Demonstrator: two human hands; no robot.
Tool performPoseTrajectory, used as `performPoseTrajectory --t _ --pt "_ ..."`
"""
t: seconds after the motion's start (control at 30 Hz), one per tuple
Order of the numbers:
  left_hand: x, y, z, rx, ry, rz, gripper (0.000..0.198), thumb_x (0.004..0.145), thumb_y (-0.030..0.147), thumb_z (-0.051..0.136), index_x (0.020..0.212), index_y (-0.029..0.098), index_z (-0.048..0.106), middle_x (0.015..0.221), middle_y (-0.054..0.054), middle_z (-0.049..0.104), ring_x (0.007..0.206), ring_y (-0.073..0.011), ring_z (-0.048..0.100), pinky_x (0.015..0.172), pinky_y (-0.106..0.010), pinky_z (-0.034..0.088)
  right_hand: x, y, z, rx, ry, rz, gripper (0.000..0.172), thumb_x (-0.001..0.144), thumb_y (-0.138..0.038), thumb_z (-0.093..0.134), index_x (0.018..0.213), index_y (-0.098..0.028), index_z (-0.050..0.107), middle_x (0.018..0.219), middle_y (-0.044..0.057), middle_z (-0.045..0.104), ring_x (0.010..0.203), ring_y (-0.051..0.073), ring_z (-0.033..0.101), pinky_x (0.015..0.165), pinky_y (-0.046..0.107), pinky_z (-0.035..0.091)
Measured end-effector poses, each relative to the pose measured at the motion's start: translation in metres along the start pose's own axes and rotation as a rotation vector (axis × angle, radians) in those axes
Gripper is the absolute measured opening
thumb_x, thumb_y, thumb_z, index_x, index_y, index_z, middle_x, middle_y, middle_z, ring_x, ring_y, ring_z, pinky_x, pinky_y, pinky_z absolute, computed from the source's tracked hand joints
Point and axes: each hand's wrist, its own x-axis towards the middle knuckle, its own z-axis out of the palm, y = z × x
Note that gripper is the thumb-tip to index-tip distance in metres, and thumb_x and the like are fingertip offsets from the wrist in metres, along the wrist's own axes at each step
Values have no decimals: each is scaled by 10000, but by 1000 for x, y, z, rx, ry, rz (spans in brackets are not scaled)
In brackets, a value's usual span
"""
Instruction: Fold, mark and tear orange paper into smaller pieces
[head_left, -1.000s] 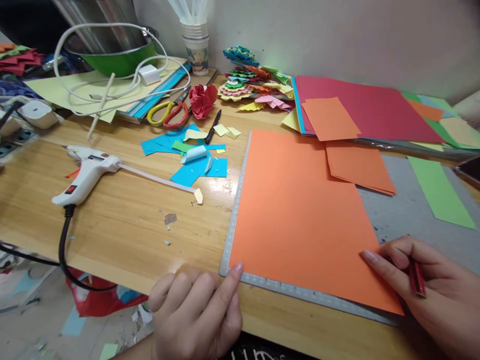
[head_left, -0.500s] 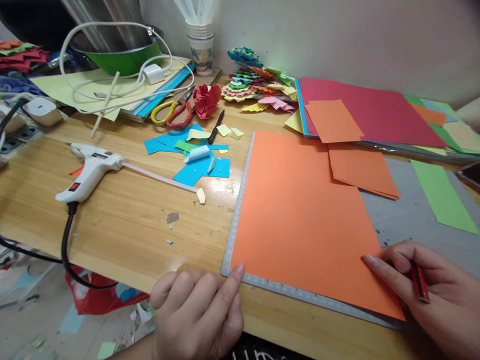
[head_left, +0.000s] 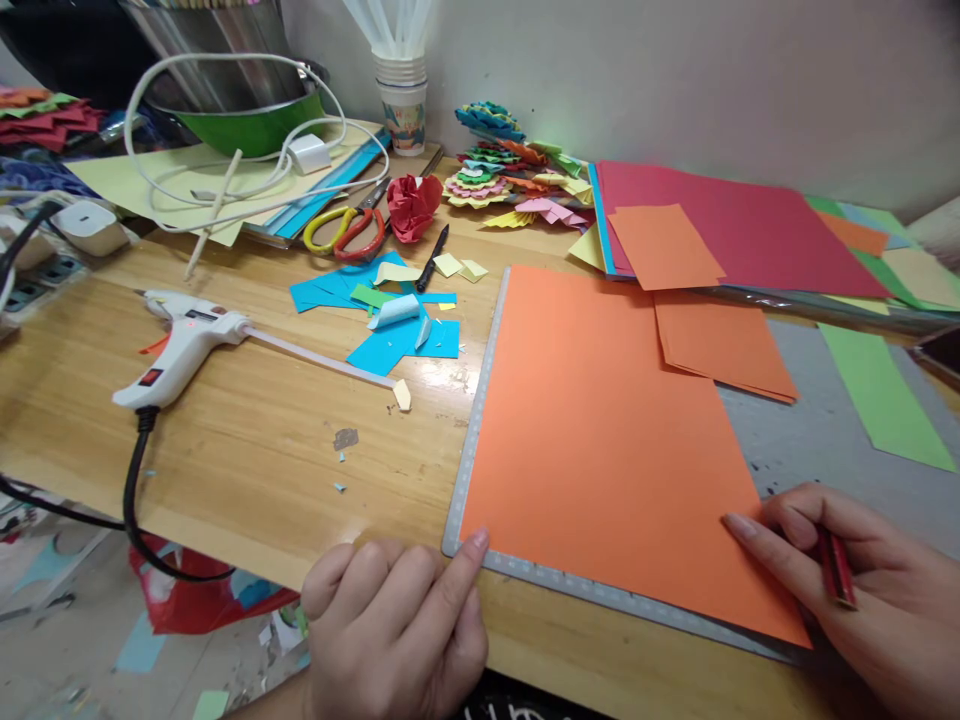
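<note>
A large orange paper sheet (head_left: 607, 450) lies on a grey cutting mat (head_left: 780, 440), roughly along its ruled left and lower edges. My left hand (head_left: 397, 620) rests at the sheet's lower left corner, its index fingertip pressing there while the other fingers are curled in. On the right, my right hand (head_left: 847, 580) has its thumb on the sheet's right edge. A slim dark red pen-like tool (head_left: 836, 570) is held in that hand's curled fingers; its tip is hidden. Smaller orange paper pieces (head_left: 724, 345) overlap the sheet's upper right side.
Left on the wooden table lie a white glue gun (head_left: 184, 340) with a black cable, blue paper scraps (head_left: 382, 335), scissors (head_left: 349, 232), a black pen (head_left: 433, 258) and a red paper flower (head_left: 414, 207). Behind are paper cups (head_left: 403, 105), layered paper flowers (head_left: 487, 170) and red sheets (head_left: 735, 230).
The view has tilted very slightly, so everything sits a little lower in the picture. Both hands and the orange sheet keep their places.
</note>
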Motion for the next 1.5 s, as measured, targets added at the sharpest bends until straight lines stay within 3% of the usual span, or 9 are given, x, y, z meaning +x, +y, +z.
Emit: performPoseTrajectory --t 0.23,0.37,0.53,0.67,0.73,0.8,0.87,0.93,1.5 --pt "-1 2 1 23 -7 -11 222 757 138 594 927 180 731 548 37 576 553 -131 424 556 -314 249 0 0 1 27 -25 31 385 774 -529 525 636 -234 318 562 -57 389 507 139 352 501 257 282" --pt "-1 2 -2 30 -7 -59 164 810 263 611 919 208 721 751 5 695 735 -191 509 648 -348 310 4 8 -1 28 -74 29 395 755 -542 546 637 -237 325 560 -58 384 503 139 346 489 255 291" --pt "23 -6 -8 -94 -207 -19 185 904 308 528 812 237 672 1108 32 687 1116 -247 515 913 -418 277 6 9 -2 27 -117 25 377 768 -537 536 653 -239 335 568 -57 381 512 137 360 488 250 313" --pt "41 -6 1 -136 -308 -53 261 910 267 520 661 209 572 908 23 691 1110 -237 518 962 -407 274 7 13 1 35 -114 6 393 769 -563 525 649 -239 339 563 -57 371 508 135 361 482 244 326" --pt "43 -4 7 -84 -355 -81 204 905 282 530 726 216 604 881 16 685 1039 -232 542 957 -398 289 7 14 2 51 -74 -7 419 761 -596 508 634 -237 333 552 -57 353 495 133 350 464 239 321" --pt "42 -3 11 -25 -370 -109 150 901 323 535 952 237 648 1049 9 687 1075 -236 538 1021 -415 241 7 14 3 49 -59 -19 431 757 -608 497 623 -234 330 540 -57 340 480 128 342 446 231 310" --pt "40 -4 13 16 -350 -98 324 896 364 540 1199 254 579 1276 10 605 1204 -236 484 1112 -427 118 7 12 4 39 -62 -27 425 765 -597 491 617 -233 330 533 -58 334 470 123 336 437 224 300" --pt "38 -5 14 28 -353 -74 413 896 385 539 1292 271 515 1371 31 525 1296 -212 417 1156 -413 -6 6 11 4 42 -65 -34 421 771 -587 487 613 -232 327 532 -57 329 469 121 335 435 221 298" --pt "42 -9 13 32 -413 -39 392 911 403 506 1273 258 541 1368 36 523 1335 -169 381 1168 -375 -115 6 7 0 98 -92 11 347 806 -461 546 615 -259 339 571 -26 391 493 152 417 473 264 364"
